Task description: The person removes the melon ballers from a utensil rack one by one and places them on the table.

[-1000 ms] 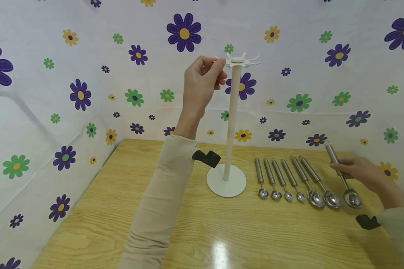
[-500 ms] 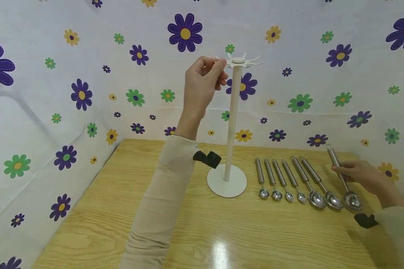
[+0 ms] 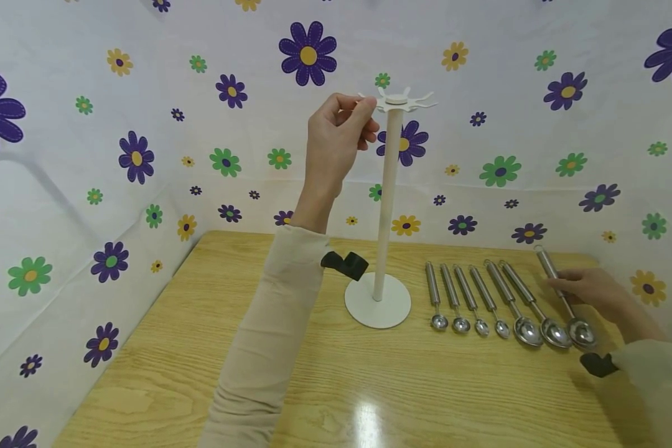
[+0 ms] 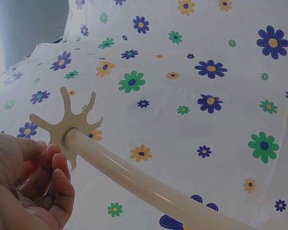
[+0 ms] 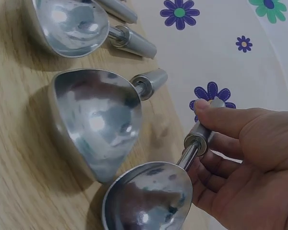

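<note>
A white stand with a round base [image 3: 378, 314], an upright pole [image 3: 389, 205] and a ring of hooks [image 4: 79, 115] rises from the table. My left hand [image 3: 336, 134] pinches one of the hooks at its top; in the left wrist view that hand [image 4: 31, 179] has thumb and finger at the hook's edge. At the right end of a row of steel scoops, my right hand [image 3: 596, 292] grips a large scoop [image 3: 581, 332] by its handle. The right wrist view shows this scoop [image 5: 151, 196] beside one with a pointed bowl [image 5: 96, 120]. Whether the held scoop touches the table, I cannot tell.
Several smaller scoops [image 3: 461, 325] and two large ones [image 3: 527, 332] lie side by side, handles toward the back wall, right of the stand. A flower-printed cloth [image 3: 235, 37] hangs behind and around the wooden table [image 3: 403, 386].
My right hand has moved the scoop slightly left and lower, closer to the row. My left hand stays at the stand's hook.
</note>
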The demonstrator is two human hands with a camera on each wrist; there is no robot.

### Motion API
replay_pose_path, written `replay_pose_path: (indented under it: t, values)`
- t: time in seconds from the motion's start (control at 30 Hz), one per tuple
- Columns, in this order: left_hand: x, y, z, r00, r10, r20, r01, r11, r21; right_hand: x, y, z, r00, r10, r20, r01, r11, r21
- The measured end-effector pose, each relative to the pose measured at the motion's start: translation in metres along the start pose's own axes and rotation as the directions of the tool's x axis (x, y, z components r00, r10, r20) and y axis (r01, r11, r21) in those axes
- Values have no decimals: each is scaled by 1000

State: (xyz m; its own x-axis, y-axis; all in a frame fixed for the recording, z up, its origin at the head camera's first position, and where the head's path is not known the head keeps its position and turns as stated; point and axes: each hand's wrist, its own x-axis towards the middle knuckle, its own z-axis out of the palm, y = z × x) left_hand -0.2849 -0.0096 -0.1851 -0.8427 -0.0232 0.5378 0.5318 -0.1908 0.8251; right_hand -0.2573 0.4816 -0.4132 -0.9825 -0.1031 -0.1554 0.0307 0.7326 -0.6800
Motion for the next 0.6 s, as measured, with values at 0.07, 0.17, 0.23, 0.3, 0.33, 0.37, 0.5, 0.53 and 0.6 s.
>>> replay_pose_path:
  t: [0.07, 0.17, 0.23, 0.3, 0.33, 0.37, 0.5, 0.53, 0.6]
  values:
    - [0, 0, 0, 1000, -1, 1, 1, 1000, 0, 2, 1, 2, 1000, 9, -7, -9, 1000, -9]
    - [0, 0, 0, 1000, 0, 2, 0, 1000, 1, 4, 1, 5, 1000, 12, -24, -13, 999, -49]
    - [0, 0, 0, 1000, 1, 3, -1, 1000, 1, 4, 1, 7, 1000, 3, -21, -5, 996, -94]
    - [0, 0, 0, 1000, 1, 3, -1, 1000, 0, 5, 1, 9, 1000, -3, -26, 0, 993, -122]
    - [0, 0, 0, 1000, 1, 4, -1, 1000, 0, 5, 2, 9, 1000, -8, -26, 4, 991, -137]
    - [0, 0, 0, 1000, 1, 4, -1, 1000, -2, 5, 2, 10, 1000, -11, -28, 7, 989, -148]
    - [0, 0, 0, 1000, 1, 3, -1, 1000, -4, 5, 4, 12, 999, -27, -42, 18, 982, -190]
    - [0, 0, 0, 1000, 1, 2, -1, 1000, -4, 5, 4, 12, 998, -31, -46, 21, 979, -202]
    - [0, 0, 0, 1000, 0, 1, 0, 1000, -4, 5, 4, 13, 998, -41, -47, 30, 974, -224]
